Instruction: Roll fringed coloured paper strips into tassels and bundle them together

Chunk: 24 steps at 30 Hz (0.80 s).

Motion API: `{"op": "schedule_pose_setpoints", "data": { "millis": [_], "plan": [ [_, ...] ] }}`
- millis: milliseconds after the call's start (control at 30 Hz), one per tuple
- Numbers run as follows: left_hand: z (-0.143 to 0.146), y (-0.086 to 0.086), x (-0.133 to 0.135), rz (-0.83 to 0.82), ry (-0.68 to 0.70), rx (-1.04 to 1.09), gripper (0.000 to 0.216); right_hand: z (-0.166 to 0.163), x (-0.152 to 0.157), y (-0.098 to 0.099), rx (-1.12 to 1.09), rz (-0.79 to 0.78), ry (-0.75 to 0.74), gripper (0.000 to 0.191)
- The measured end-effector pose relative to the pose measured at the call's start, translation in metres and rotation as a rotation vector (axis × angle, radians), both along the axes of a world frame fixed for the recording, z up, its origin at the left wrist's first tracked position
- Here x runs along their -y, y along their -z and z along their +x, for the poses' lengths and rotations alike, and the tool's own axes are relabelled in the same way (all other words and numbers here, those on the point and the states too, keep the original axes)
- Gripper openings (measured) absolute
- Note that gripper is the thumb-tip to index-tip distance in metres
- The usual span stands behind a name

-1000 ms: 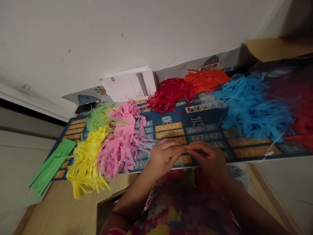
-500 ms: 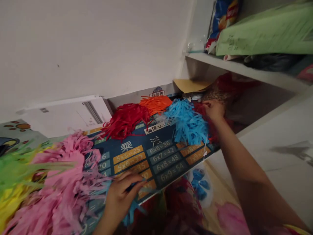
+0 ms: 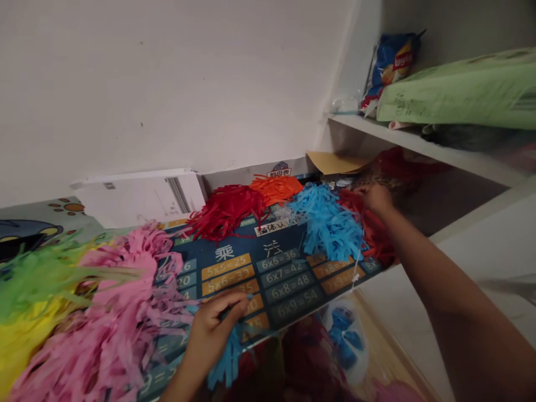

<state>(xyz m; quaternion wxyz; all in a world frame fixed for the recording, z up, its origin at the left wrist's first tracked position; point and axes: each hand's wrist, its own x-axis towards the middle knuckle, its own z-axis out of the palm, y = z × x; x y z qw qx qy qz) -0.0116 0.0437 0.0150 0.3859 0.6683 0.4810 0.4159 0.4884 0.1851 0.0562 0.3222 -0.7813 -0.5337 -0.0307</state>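
Note:
My left hand is closed around a small blue paper tassel, whose strips hang below my fingers over the near edge of the blue multiplication chart. At the far right, my right hand reaches toward the shelf corner, its fingers pinched at the top of a dark red tassel. The exact contact of those fingertips is partly hidden. A fuller light-blue tassel lies just left of the dark red one. Farther left along the chart's back are an orange tassel and a red tassel.
Pink, green and yellow tassels spread at the left. A white box leans against the wall. Right, a shelf holds a chip bag and a green package. Blue pieces in clear plastic lie below the chart.
The view has tilted, so the scene sits lower and slightly to the right. More of the blue strips show beneath my left hand. My right hand stays by the dark red tassel.

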Motion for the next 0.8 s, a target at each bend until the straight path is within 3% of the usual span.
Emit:
{"op": "schedule_pose_setpoints", "data": {
  "millis": [233, 400, 500, 600, 667, 800],
  "plan": [
    [-0.007, 0.0, 0.005, -0.01, -0.032, 0.08, 0.013, -0.02, 0.032, -0.023, -0.016, -0.095, 0.055, 0.028],
    [-0.014, 0.003, 0.008, -0.091, -0.12, 0.169, 0.018, -0.05, 0.05, -0.051, 0.028, -0.064, 0.082, 0.012],
    [-0.008, 0.003, 0.01, -0.273, -0.204, 0.346, 0.023, -0.115, 0.081, -0.047, 0.006, -0.043, -0.064, 0.011],
    [0.003, 0.004, 0.01, -0.486, -0.214, 0.658, 0.033, -0.205, 0.127, -0.022, -0.051, 0.09, -0.499, 0.016],
    [0.008, 0.005, 0.008, -0.56, -0.209, 0.797, 0.038, -0.26, 0.153, -0.003, -0.158, 0.068, -0.699, 0.017],
    [0.006, 0.008, 0.01, -0.566, -0.247, 0.883, 0.041, -0.326, 0.17, 0.023, -0.392, 0.007, -0.743, 0.016]
  ]
}}
